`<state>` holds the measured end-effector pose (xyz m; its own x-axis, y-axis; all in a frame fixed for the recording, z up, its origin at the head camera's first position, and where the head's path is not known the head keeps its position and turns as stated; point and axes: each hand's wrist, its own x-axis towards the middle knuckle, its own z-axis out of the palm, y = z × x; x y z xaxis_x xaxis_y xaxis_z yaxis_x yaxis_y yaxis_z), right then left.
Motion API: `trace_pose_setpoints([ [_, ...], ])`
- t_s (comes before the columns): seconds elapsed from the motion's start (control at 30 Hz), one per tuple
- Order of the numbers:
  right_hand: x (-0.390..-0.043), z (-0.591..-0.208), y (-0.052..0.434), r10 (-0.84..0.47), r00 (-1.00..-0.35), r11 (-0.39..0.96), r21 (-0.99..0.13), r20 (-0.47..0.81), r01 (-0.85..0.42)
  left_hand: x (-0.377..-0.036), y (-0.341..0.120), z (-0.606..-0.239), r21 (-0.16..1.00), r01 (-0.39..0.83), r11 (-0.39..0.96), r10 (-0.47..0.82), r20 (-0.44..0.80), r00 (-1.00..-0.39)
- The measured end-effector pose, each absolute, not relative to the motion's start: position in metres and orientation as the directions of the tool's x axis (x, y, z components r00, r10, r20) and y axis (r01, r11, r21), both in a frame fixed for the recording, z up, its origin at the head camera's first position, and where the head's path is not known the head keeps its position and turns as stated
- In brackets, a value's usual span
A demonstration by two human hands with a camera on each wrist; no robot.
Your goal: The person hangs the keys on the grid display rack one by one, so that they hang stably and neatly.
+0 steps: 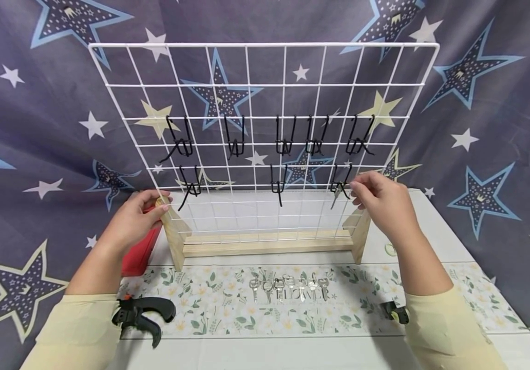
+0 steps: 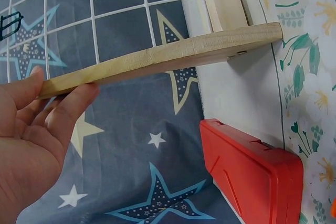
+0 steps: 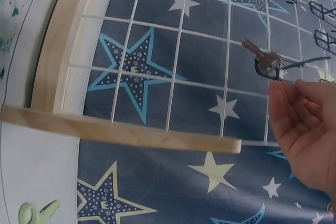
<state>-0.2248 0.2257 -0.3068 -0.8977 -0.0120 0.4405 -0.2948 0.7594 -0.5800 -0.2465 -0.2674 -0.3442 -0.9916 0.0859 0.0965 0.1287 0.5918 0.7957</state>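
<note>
Sleeved forearms at lower frame. Right hand (image 1: 385, 203): fingers (image 3: 294, 103) loosely curled, nothing gripped, just right of key (image 3: 261, 56) hung on black hook (image 3: 270, 69), shank angled up-left. Left hand (image 1: 133, 218): wooden upright (image 2: 157, 59) is pinched.

I'm looking down at a white table (image 1: 436, 231) backed by a star-printed cloth. A floral runner (image 1: 228, 303) lies across it from left to right. On the runner's middle sits a row of silver keys (image 1: 288, 288), side by side, bows away from me. Behind the runner stands a wooden stand (image 1: 265, 242) with two upright feet, carrying a white wire grid (image 1: 265, 85). A red case (image 1: 141, 252) lies just left of the stand's left foot. A black clamp (image 1: 142, 314) grips the near left edge of the runner, and another black clamp (image 1: 394, 312) sits at the near right, partly hidden by a sleeve.
</note>
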Motion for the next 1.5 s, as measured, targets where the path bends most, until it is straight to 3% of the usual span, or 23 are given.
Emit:
trace_pose_setpoints([
  [0.33, -0.210, -0.323, 0.243, -0.174, -0.965, 0.834, -0.491, 0.198, -0.252, -0.247, -0.266, -0.344, 0.788, 0.129, 0.602, 0.078, 0.102, -0.992],
  [0.77, -0.200, -0.382, 0.213, -0.393, -0.912, 0.868, -0.374, -0.116, -0.327, -0.247, -0.267, -0.342, 0.803, 0.126, 0.582, 0.093, 0.089, -0.992],
  [1.13, -0.197, -0.415, 0.192, -0.352, -0.900, 0.913, -0.306, -0.256, -0.270, -0.247, -0.267, -0.343, 0.806, 0.120, 0.579, 0.088, 0.084, -0.993],
  [1.5, -0.196, -0.422, 0.180, -0.333, -0.900, 0.934, -0.232, -0.282, -0.273, -0.248, -0.267, -0.343, 0.808, 0.130, 0.574, 0.101, 0.088, -0.991],
])
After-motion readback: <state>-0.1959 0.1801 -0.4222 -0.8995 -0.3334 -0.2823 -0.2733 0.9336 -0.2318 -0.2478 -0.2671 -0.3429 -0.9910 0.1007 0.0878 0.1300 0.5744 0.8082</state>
